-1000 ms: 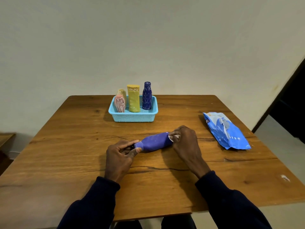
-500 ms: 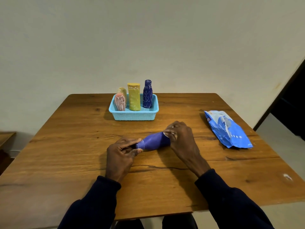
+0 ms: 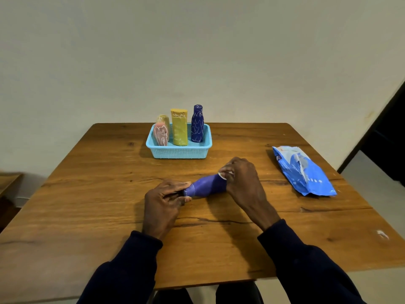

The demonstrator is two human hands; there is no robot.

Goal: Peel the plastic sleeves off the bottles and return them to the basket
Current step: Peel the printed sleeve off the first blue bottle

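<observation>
Peeling is under way: I am holding the purple bottle sideways between my hands. My left hand is curling round its neck end, and my right hand is pinching the pale sleeve edge at its base. Next, I judge, I am needing a firm left grip while drawing that edge back along the bottle. The basket is waiting beyond both hands. Against a second ago, my right hand is sitting higher, tilting the base end upward.
</observation>
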